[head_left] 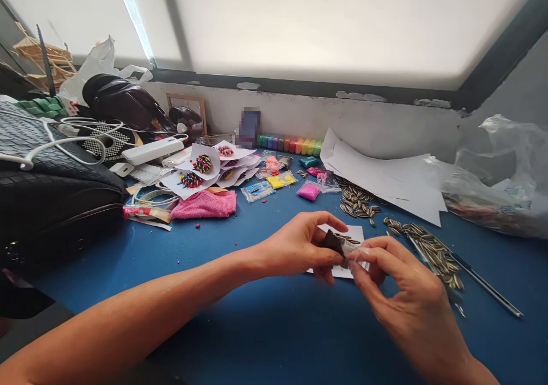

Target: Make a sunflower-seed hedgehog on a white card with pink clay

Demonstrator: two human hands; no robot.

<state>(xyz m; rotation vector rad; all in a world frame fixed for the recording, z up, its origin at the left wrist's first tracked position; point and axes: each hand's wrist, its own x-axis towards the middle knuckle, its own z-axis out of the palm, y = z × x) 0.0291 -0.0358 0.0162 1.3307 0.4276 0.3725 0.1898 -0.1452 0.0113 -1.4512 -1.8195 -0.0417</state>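
A small clear plastic packet with black modelling clay (333, 242) is held between my two hands above the blue table. My left hand (306, 242) has its fingers closed around the dark end. Thumb and fingers of my right hand (396, 276) pinch the crinkled clear plastic (354, 250) at the other end. Under both hands lies a white paper piece (357, 232) with a few striped sunflower seeds (347, 239) on it; my hands cover much of it. Just right of my right hand is a pile of sunflower seeds (434, 253).
Tweezers (488, 285) lie beside the seeds. Behind are white sheets (381, 176), yellow (281, 180) and magenta clay packets (309, 191), and a row of coloured clay (295, 145). To the left are decorated paper pieces (204, 166), a pink cloth (204, 204) and a black bag (60, 202).
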